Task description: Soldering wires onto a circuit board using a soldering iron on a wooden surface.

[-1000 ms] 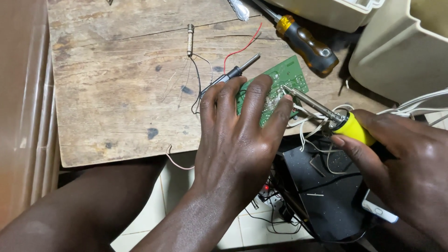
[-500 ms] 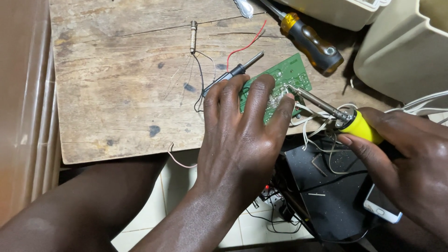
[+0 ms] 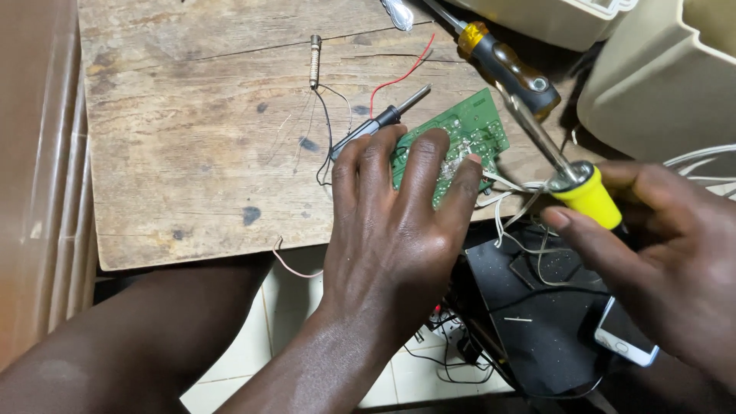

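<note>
A worn wooden board (image 3: 199, 146) filled the upper left of the frame, marked with dark burn spots. Near its top centre lay a small metal spring (image 3: 314, 61), with a thin red wire (image 3: 402, 77) curling to its right. At upper right a screwdriver with a brown and yellow handle (image 3: 510, 69) lay slanted beside beige plastic casings (image 3: 659, 84). A phone (image 3: 625, 337) sat at lower right on a black case (image 3: 537, 307), above pale floor tiles (image 3: 268, 337)

— What is different now?
— The right hand (image 3: 659, 261) pulls the yellow soldering iron (image 3: 563, 172) back. Its tip lifts off the green board (image 3: 468, 130), away from the left hand (image 3: 391, 230).
</note>
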